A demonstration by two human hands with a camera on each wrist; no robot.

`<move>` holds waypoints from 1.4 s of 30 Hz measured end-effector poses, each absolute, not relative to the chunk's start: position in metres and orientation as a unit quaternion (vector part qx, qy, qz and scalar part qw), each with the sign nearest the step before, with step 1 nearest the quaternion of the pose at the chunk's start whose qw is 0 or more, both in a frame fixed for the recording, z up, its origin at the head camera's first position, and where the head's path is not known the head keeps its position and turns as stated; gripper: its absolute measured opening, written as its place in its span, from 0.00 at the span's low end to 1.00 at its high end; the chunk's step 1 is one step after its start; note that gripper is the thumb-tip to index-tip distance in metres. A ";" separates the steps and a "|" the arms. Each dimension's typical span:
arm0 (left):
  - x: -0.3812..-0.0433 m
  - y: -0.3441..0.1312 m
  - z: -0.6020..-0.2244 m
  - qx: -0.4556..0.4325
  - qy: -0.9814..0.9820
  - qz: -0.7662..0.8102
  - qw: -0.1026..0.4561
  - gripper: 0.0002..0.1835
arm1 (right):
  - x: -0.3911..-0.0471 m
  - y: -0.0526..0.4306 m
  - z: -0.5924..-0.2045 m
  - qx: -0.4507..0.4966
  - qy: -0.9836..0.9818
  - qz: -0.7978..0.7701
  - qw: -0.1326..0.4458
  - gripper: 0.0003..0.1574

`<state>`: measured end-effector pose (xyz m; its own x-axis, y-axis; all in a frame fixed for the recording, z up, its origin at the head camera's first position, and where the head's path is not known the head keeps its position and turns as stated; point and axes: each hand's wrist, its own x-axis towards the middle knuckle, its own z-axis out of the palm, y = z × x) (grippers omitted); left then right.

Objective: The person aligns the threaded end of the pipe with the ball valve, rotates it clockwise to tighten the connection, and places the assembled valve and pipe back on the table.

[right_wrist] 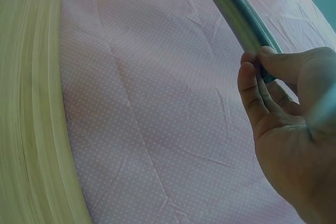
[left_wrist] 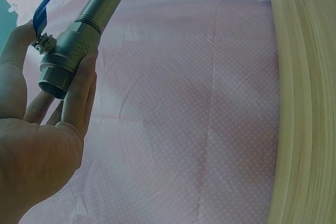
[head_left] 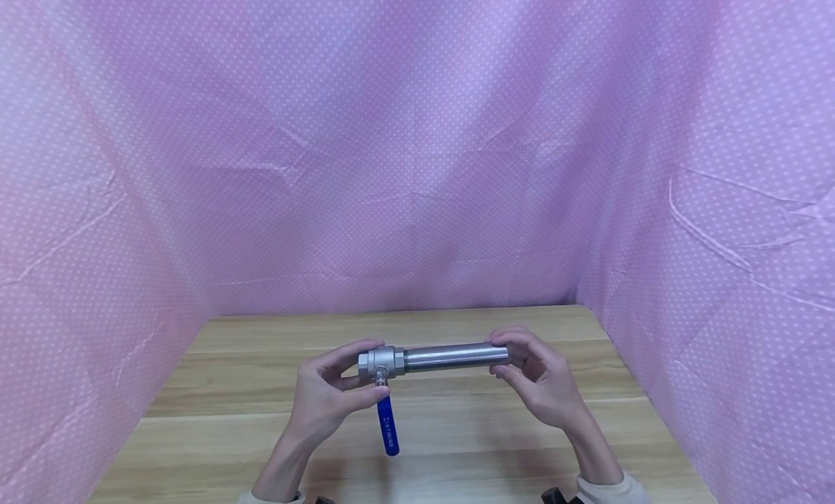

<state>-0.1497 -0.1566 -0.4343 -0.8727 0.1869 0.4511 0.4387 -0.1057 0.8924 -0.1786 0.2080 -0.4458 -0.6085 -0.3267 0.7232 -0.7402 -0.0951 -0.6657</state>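
A silver ball valve [head_left: 385, 360] with a blue lever handle [head_left: 388, 426] is joined at one end to a straight metal pipe [head_left: 453, 357]. My left hand [head_left: 326, 391] grips the valve body, its thumb at the base of the lever, which points toward me. In the left wrist view the valve [left_wrist: 68, 51] shows its open hex end and the threads where the pipe enters. With thumb and fingertips, my right hand [head_left: 538, 377] pinches the pipe's free end. The right wrist view shows this pipe [right_wrist: 239, 17] running away from the fingers. The assembly is held nearly level above the table.
A wood-grain table [head_left: 228, 388] lies beneath both hands. Pink cloth with white dots [head_left: 411, 163] hangs behind it and along both sides. Dark objects [head_left: 553, 495] show near the wrists at the bottom edge.
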 end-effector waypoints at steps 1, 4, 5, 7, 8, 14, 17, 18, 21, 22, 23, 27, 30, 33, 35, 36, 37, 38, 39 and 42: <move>-0.150 -0.157 -0.434 -0.236 -0.662 -0.706 0.089 0.34 | -0.178 0.208 -0.446 0.406 -0.655 0.615 0.167 0.35; -0.150 -0.157 -0.434 -0.236 -0.660 -0.708 0.087 0.34 | -0.178 0.209 -0.445 0.395 -0.667 0.609 0.166 0.33; -0.150 -0.157 -0.434 -0.236 -0.660 -0.708 0.088 0.34 | -0.177 0.210 -0.445 0.392 -0.671 0.607 0.165 0.33; -0.150 -0.156 -0.434 -0.237 -0.661 -0.706 0.089 0.34 | -0.176 0.210 -0.444 0.385 -0.681 0.601 0.165 0.31; -0.150 -0.156 -0.433 -0.238 -0.661 -0.705 0.090 0.34 | -0.176 0.211 -0.444 0.381 -0.685 0.598 0.165 0.30; -0.149 -0.156 -0.434 -0.242 -0.659 -0.706 0.092 0.34 | -0.173 0.211 -0.443 0.364 -0.706 0.583 0.171 0.30; -0.149 -0.156 -0.433 -0.240 -0.658 -0.708 0.090 0.34 | -0.173 0.211 -0.443 0.363 -0.711 0.575 0.178 0.29; -0.149 -0.156 -0.433 -0.240 -0.657 -0.709 0.089 0.34 | -0.173 0.211 -0.443 0.363 -0.712 0.573 0.181 0.28; -0.149 -0.156 -0.432 -0.239 -0.657 -0.709 0.090 0.34 | -0.174 0.211 -0.443 0.367 -0.711 0.570 0.187 0.27; -0.149 -0.156 -0.432 -0.239 -0.657 -0.709 0.091 0.34 | -0.175 0.211 -0.443 0.369 -0.709 0.571 0.187 0.27; -0.149 -0.156 -0.432 -0.239 -0.657 -0.709 0.092 0.34 | -0.175 0.211 -0.444 0.370 -0.708 0.572 0.186 0.27; -0.148 -0.156 -0.432 -0.239 -0.660 -0.706 0.094 0.34 | -0.175 0.210 -0.444 0.374 -0.695 0.588 0.179 0.31; -0.148 -0.156 -0.432 -0.238 -0.661 -0.706 0.093 0.34 | -0.177 0.209 -0.445 0.399 -0.664 0.610 0.169 0.36; -0.148 -0.156 -0.432 -0.236 -0.664 -0.703 0.094 0.34 | -0.180 0.208 -0.445 0.435 -0.627 0.624 0.165 0.37; -0.149 -0.156 -0.432 -0.236 -0.666 -0.701 0.097 0.34 | -0.181 0.207 -0.444 0.451 -0.612 0.627 0.168 0.37; -0.149 -0.156 -0.432 -0.236 -0.667 -0.700 0.098 0.34 | -0.181 0.206 -0.444 0.455 -0.607 0.629 0.169 0.37; -0.149 -0.156 -0.432 -0.237 -0.667 -0.700 0.099 0.34 | -0.181 0.206 -0.444 0.457 -0.605 0.630 0.170 0.36; -0.149 -0.156 -0.432 -0.238 -0.667 -0.699 0.100 0.34 | -0.181 0.206 -0.445 0.458 -0.603 0.630 0.171 0.36; -0.149 -0.156 -0.432 -0.239 -0.666 -0.700 0.100 0.34 | -0.181 0.206 -0.445 0.458 -0.602 0.631 0.172 0.36; -0.148 -0.156 -0.432 -0.241 -0.664 -0.701 0.099 0.34 | -0.181 0.206 -0.445 0.456 -0.604 0.630 0.173 0.36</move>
